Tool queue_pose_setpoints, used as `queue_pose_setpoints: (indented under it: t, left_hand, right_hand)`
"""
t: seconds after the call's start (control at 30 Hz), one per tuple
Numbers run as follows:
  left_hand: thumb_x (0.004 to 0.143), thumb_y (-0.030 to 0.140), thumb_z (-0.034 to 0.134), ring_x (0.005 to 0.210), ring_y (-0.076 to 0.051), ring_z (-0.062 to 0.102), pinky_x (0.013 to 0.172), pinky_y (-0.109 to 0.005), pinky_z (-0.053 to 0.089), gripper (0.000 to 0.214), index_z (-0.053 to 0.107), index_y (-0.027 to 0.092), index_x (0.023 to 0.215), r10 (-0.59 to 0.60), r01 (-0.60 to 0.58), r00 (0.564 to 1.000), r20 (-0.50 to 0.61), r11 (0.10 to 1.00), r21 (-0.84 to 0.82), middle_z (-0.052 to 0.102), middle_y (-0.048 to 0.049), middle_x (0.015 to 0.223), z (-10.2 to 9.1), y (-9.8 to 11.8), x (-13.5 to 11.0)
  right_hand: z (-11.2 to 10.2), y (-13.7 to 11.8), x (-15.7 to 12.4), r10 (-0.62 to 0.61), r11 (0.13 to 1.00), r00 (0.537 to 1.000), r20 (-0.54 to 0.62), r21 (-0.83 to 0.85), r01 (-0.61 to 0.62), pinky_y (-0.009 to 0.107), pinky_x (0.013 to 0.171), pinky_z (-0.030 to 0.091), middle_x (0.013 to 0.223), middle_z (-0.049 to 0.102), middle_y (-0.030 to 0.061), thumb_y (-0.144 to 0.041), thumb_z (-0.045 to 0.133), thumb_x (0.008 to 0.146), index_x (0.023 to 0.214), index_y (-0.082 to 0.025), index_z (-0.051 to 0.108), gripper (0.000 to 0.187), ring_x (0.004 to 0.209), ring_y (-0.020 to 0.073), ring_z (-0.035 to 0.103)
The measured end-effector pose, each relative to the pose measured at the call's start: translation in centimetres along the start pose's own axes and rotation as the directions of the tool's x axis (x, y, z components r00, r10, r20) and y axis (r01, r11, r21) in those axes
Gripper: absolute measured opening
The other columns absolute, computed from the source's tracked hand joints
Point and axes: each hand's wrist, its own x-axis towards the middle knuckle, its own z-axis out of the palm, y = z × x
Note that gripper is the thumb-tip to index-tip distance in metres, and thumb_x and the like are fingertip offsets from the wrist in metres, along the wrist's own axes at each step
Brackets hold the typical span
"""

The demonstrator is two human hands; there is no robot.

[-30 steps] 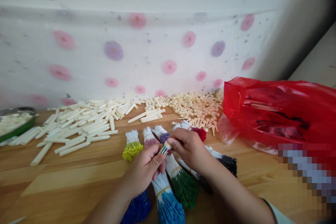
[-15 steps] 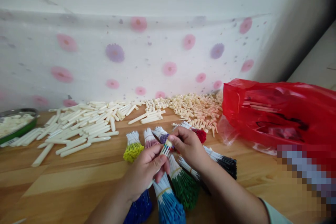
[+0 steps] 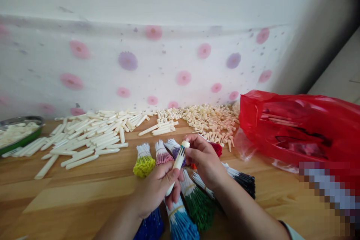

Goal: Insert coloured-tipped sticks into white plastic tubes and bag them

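A cream multicolour pen [image 3: 178,162] with coloured slots near its top stands tilted between my hands. My left hand [image 3: 159,185] is closed around its lower barrel, thumb across the front. At the slotted top end, the curled fingers of my right hand [image 3: 203,157] pinch the pen from the right. Rubber-banded bundles of white-stemmed refills fan out around and below my hands: yellow [image 3: 144,165], pink [image 3: 162,153], purple [image 3: 176,149], green [image 3: 198,204], light blue [image 3: 181,219], dark blue [image 3: 150,227], black [image 3: 244,182] and red [image 3: 216,149].
White pen barrels [image 3: 92,138] lie heaped at the back left. Cream slotted pen tops [image 3: 208,118] are piled at the back centre. A green-sided bowl [image 3: 28,138] of white parts stands far left; a red plastic bag [image 3: 281,150] sits at the right. A flowered sheet [image 3: 157,67] covers the wall.
The pen has come up more upright, and more of its barrel shows above and below my left fingers. My right hand stays close at its top. The view has tipped slightly.
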Motion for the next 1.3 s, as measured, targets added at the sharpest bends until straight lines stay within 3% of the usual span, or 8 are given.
queue_pose_setpoints:
  t: [0.2, 0.37, 0.53, 0.73, 0.93, 1.07, 1.17, 1.3]
  left_hand:
    - [0.082, 0.061, 0.049, 0.032, -0.006, 0.045, 0.033, -0.013, 0.031, 0.045, 0.05, 0.016, 0.079, -0.007, 0.008, 1.0, 0.016, 0.999, -0.043, 0.056, 0.003, 0.045, 0.3, -0.1, 0.0]
    - [0.084, 0.058, 0.048, 0.028, -0.007, 0.044, 0.03, -0.013, 0.032, 0.043, 0.05, 0.016, 0.08, 0.011, 0.008, 0.996, 0.088, 0.977, -0.212, 0.058, 0.0011, 0.044, 0.1, -0.5, 0.2]
    - [0.086, 0.055, 0.046, 0.026, -0.006, 0.04, 0.028, -0.013, 0.027, 0.04, 0.051, 0.016, 0.079, 0.034, 0.007, 0.991, 0.126, 0.95, -0.312, 0.056, 0.0012, 0.041, -0.1, -0.6, 0.1]
    - [0.086, 0.053, 0.05, 0.025, -0.004, 0.034, 0.029, -0.012, 0.021, 0.038, 0.05, 0.016, 0.078, 0.062, -0.038, 0.996, 0.063, 0.942, -0.332, 0.051, 0.0049, 0.038, 0.6, -0.2, -0.1]
    - [0.088, 0.05, 0.049, 0.025, -0.004, 0.036, 0.028, -0.011, 0.022, 0.036, 0.051, 0.016, 0.078, 0.09, -0.045, 0.991, 0.101, 0.923, -0.383, 0.053, 0.0036, 0.038, 0.7, -0.3, -0.1]
    - [0.087, 0.052, 0.048, 0.025, -0.006, 0.042, 0.027, -0.011, 0.026, 0.038, 0.053, 0.015, 0.079, 0.117, -0.034, 0.979, 0.169, 0.903, -0.429, 0.059, -0.0006, 0.041, 0.2, -0.1, -0.1]
    - [0.088, 0.052, 0.046, 0.026, -0.008, 0.045, 0.027, -0.012, 0.027, 0.04, 0.054, 0.014, 0.08, 0.114, -0.019, 0.976, 0.183, 0.891, -0.453, 0.062, -0.0037, 0.044, 0.2, -0.1, -0.2]
    - [0.083, 0.053, 0.053, 0.035, -0.008, 0.049, 0.035, -0.015, 0.035, 0.043, 0.057, 0.011, 0.075, 0.11, -0.044, 0.987, 0.118, 0.886, -0.462, 0.058, -0.0023, 0.049, 0.5, 0.0, -0.2]
  right_hand:
    - [0.5, 0.1, -0.3, 0.111, 0.984, 0.992, 0.054, 0.136, -0.118, 0.021, 0.052, 0.041, 0.07, 0.055, -0.0059, -0.007, 0.068, 0.058, 0.084, -0.022, 0.052, 0.034, 0.057, 0.01, 0.052]
    - [0.0, -0.1, -0.3, -0.038, 0.999, 0.999, 0.037, 0.022, 0.037, 0.025, 0.063, 0.046, 0.084, 0.061, -0.0011, -0.024, 0.072, 0.069, 0.104, -0.025, 0.059, 0.037, 0.072, 0.0133, 0.057]
    - [-0.8, -0.5, -0.5, -0.281, 0.896, 0.959, 0.04, -0.348, 0.276, 0.035, 0.089, 0.044, 0.103, 0.065, 0.005, -0.031, 0.064, 0.08, 0.1, -0.024, 0.069, 0.022, 0.099, 0.02, 0.058]
    - [-0.3, 0.6, -0.4, -0.268, 0.945, 0.964, 0.002, -0.192, 0.263, 0.038, 0.098, 0.039, 0.115, 0.063, 0.0044, -0.03, 0.065, 0.081, 0.104, -0.026, 0.068, 0.024, 0.112, 0.0218, 0.054]
    - [0.0, 0.5, -0.3, -0.155, 0.988, 0.986, -0.054, -0.019, 0.154, 0.037, 0.087, 0.045, 0.106, 0.067, 0.0059, -0.035, 0.066, 0.079, 0.093, -0.022, 0.071, 0.02, 0.097, 0.0214, 0.06]
    - [0.4, 0.5, -0.4, -0.106, 0.988, 0.994, 0.04, 0.119, 0.101, 0.037, 0.077, 0.049, 0.098, 0.069, 0.0051, -0.039, 0.065, 0.08, 0.119, -0.026, 0.058, 0.042, 0.081, 0.0186, 0.065]
    - [0.6, 0.5, -0.4, -0.075, 0.997, 0.988, 0.136, 0.041, 0.07, 0.032, 0.074, 0.048, 0.079, 0.068, -0.0004, -0.031, 0.071, 0.075, 0.131, -0.028, 0.044, 0.062, 0.075, 0.0164, 0.065]
    - [0.6, 0.2, -0.6, -0.105, 0.992, 0.978, 0.181, -0.048, 0.115, 0.028, 0.069, 0.047, 0.08, 0.068, -0.001, -0.027, 0.072, 0.075, 0.123, -0.027, 0.049, 0.054, 0.075, 0.0152, 0.064]
